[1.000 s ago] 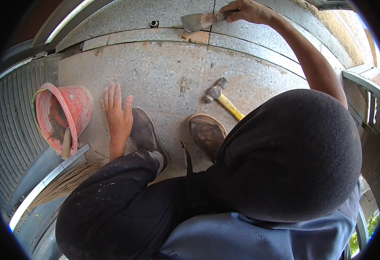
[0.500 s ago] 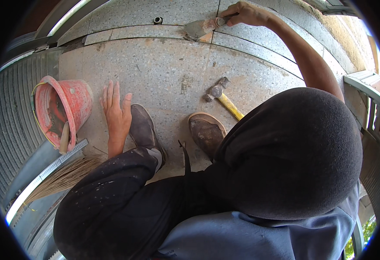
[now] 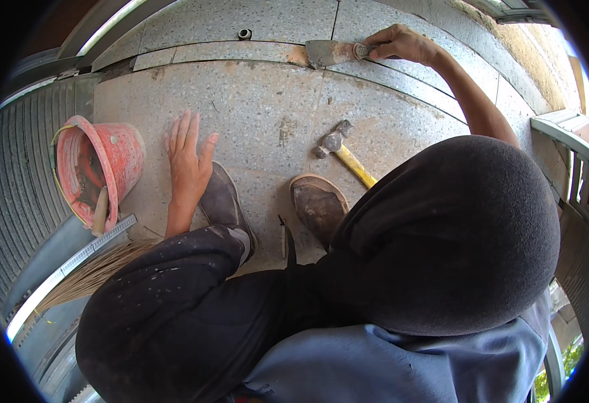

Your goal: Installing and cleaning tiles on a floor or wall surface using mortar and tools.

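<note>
At the far side, my right hand (image 3: pixel 405 46) is closed round the handle of a putty knife (image 3: pixel 331 53). Its flat, dirty blade points left and lies over the narrow strip of speckled tile (image 3: pixel 240 51) near a joint. Nothing is in my left hand (image 3: pixel 190 164), whose fingers stretch out above the floor beside my left shoe (image 3: pixel 224 198). A hammer (image 3: pixel 345 153) with a yellow handle lies on the floor in front of my right shoe (image 3: pixel 318 207), its lower handle hidden behind my knee.
On the left a red bucket (image 3: pixel 125 158) lies tipped, with a wooden-handled tool (image 3: pixel 100 213) inside. Near it are a metal straightedge (image 3: pixel 66 267) and a bristle broom (image 3: pixel 96 272). A short pipe end (image 3: pixel 244 33) stands out of the far tiles.
The putty knife has turned more level, and its handle has come down and right with my right hand. My left hand has shifted slightly right and away from me.
</note>
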{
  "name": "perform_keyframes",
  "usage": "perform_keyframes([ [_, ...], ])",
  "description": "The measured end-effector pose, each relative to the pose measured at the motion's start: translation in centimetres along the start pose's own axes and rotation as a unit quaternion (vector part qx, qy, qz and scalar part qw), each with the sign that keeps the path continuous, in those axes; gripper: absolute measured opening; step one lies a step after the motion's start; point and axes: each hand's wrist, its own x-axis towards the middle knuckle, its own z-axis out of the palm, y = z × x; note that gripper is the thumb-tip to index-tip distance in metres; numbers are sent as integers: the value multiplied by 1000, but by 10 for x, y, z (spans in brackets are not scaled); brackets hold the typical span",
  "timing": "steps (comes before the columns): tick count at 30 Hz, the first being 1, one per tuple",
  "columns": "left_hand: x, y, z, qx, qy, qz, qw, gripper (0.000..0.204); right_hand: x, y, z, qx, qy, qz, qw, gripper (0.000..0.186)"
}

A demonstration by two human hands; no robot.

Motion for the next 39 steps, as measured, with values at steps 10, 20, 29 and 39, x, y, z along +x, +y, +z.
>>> perform_keyframes([
  [10,96,48,36,-38,4,135,990,51,-15,-18,30,75,62,66,993,40],
  [20,139,66,75,-54,-20,130,990,45,-32,-59,72,170,116,142,968,45],
  [29,135,69,81,-83,63,137,985,39,-16,-93,87,201,121,174,956,45],
  [39,112,47,27,-175,139,65,973,34,7,-151,78,332,50,146,930,36],
])
